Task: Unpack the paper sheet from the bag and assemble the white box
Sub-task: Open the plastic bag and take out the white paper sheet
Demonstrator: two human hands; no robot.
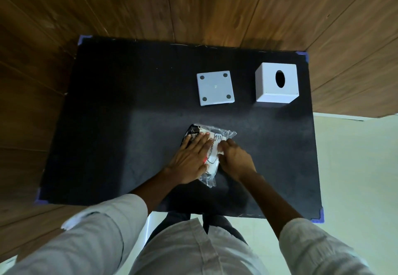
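A clear plastic bag (pixel 212 145) with white paper and a dark printed part inside lies on the black table (pixel 120 113), near the front middle. My left hand (pixel 191 156) rests flat on the bag's left half, fingers spread. My right hand (pixel 233 156) pinches the bag's right edge with curled fingers. At the back stands a white box cover (pixel 276 85) with an oval hole in its top. Left of it lies the flat white box base (pixel 215 87) with a round pad in each corner.
The table has purple tape at its corners (pixel 318 216) and stands against a wooden wall (pixel 193 5). Pale floor tiles (pixel 355 167) show to the right.
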